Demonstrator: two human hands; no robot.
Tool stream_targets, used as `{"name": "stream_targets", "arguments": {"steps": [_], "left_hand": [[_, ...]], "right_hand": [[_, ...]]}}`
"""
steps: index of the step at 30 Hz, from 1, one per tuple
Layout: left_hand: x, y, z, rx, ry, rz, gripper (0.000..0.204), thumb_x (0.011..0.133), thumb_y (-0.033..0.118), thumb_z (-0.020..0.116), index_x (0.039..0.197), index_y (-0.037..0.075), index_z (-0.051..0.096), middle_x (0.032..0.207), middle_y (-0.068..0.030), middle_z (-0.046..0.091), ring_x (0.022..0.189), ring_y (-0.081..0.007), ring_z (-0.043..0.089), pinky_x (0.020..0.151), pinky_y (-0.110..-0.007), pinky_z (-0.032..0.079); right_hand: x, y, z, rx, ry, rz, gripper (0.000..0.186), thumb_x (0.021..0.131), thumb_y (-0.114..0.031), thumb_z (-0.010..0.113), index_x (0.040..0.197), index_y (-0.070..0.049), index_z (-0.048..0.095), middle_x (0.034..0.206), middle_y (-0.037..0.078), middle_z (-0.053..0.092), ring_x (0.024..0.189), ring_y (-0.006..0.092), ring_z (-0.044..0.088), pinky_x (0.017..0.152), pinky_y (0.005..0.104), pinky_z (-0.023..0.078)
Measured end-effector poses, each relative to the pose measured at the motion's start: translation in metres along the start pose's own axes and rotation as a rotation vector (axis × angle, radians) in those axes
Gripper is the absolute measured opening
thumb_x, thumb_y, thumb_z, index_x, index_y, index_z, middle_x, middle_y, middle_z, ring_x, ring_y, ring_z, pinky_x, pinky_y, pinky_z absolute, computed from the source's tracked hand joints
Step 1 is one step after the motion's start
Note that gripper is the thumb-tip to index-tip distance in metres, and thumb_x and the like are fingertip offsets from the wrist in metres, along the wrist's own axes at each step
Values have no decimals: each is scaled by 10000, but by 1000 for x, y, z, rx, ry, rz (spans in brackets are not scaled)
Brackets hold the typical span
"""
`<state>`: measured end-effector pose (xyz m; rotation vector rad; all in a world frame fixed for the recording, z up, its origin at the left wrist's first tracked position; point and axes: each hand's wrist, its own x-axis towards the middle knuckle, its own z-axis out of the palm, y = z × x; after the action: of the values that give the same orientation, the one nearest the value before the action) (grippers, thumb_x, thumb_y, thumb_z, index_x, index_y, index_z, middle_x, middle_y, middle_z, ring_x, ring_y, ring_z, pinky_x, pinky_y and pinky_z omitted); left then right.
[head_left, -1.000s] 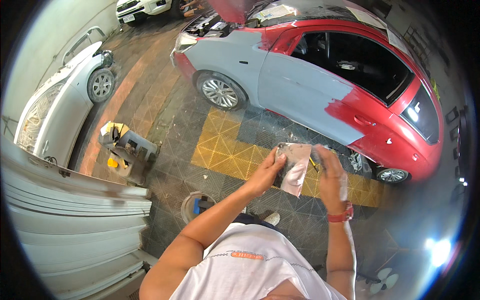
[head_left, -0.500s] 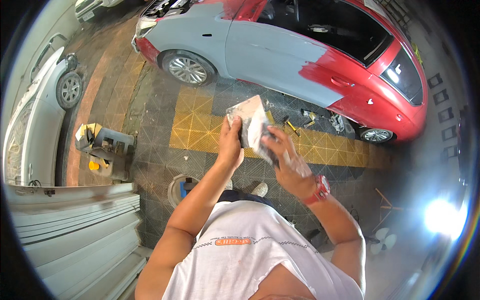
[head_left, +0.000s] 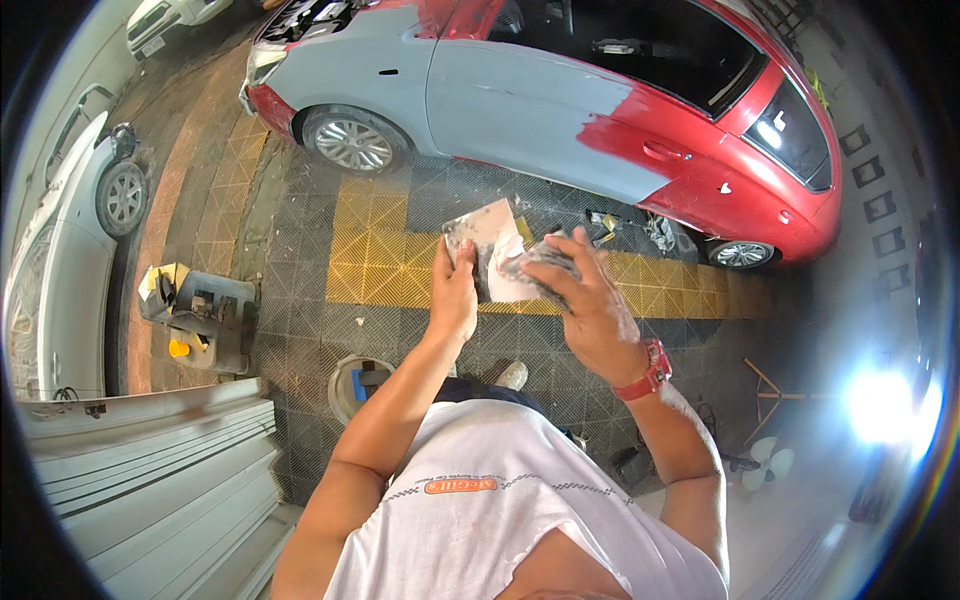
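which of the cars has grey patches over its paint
The red car in front of the person: grey covers its front wing and doors. The white car at the left and the white one at the top show no grey.

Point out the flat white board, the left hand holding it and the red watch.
flat white board (head_left: 497,262), head view, on its bare lower half.
left hand (head_left: 455,295), head view, on its back.
red watch (head_left: 650,368), head view, on the strap at the right wrist.
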<state>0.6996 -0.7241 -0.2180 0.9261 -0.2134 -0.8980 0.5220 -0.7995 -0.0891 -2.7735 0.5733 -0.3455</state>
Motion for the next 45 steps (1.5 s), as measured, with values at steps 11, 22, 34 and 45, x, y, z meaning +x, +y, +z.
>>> {"name": "stream_targets", "arguments": {"steps": [11, 22, 34, 45], "left_hand": [[-1, -3, -6, 353, -339, -66, 427, 1168, 324, 557, 1442, -4, 556, 1288, -84, 681, 1148, -128, 617, 1016, -309, 509], [22, -4, -16, -54, 85, 62, 364, 1172, 255, 540, 1464, 39, 538, 1331, -108, 668, 1197, -201, 666, 1046, -361, 551], [2, -10, 3, -68, -198, -267, 449, 1154, 259, 548, 1540, 36, 501, 1395, -117, 675, 1243, -224, 681, 1093, -394, 540], [4, 16, 13, -23, 55, 93, 443, 1157, 325, 571, 1501, 53, 509, 1374, -128, 646, 1276, -221, 650, 1063, -377, 572]], "right_hand": [[-4, 32, 21, -240, 129, 128, 720, 861, 76, 618, 1507, -242, 604, 1537, 126, 579, 1497, 420, 498, 1238, 659, 345], [-14, -13, 5, -61, 80, -157, 691, 882, 91, 617, 1483, -249, 630, 1581, 126, 550, 1527, 416, 481, 1222, 720, 346], [-10, 36, 35, 309, 97, 298, 670, 949, 89, 557, 1582, -68, 407, 1486, 228, 539, 1347, 419, 613, 1095, 478, 569], [-32, 33, 39, 914, 1, 489, 463, 1027, -125, 674, 1457, 27, 598, 1329, 136, 744, 1168, 213, 728, 1029, 411, 571]]}}
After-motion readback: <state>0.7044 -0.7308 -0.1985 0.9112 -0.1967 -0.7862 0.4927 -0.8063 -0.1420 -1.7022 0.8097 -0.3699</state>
